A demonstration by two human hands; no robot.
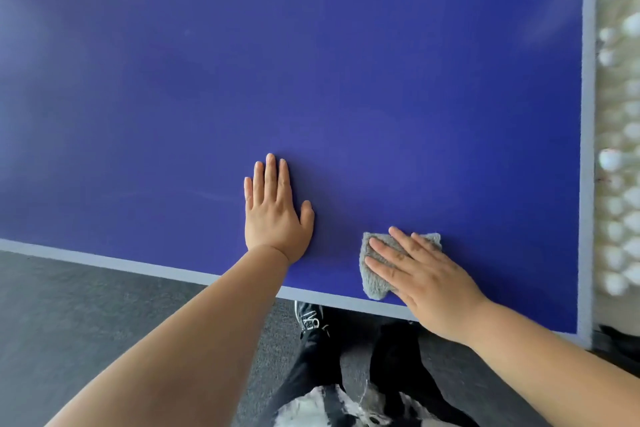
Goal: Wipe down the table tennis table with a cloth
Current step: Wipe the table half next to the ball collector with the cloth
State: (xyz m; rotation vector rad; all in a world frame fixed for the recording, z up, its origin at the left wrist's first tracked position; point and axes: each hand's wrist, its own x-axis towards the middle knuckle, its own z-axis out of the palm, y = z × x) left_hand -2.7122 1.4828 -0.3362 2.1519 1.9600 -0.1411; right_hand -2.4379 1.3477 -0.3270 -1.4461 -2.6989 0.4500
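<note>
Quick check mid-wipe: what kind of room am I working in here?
Probably a table tennis practice room or club. The blue table has pale boundary lines along its edges, many blurred white balls lie beyond its right side, and grey carpet covers the floor.

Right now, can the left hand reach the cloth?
Likely yes. The left hand rests flat on the table beside the cloth, bare surface between; the right hand covers part of it.

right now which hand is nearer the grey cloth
Right. The right hand presses flat on the grey cloth by the near edge of the table tennis table. The left hand rests flat on the table, left of the cloth and apart from it.
</note>
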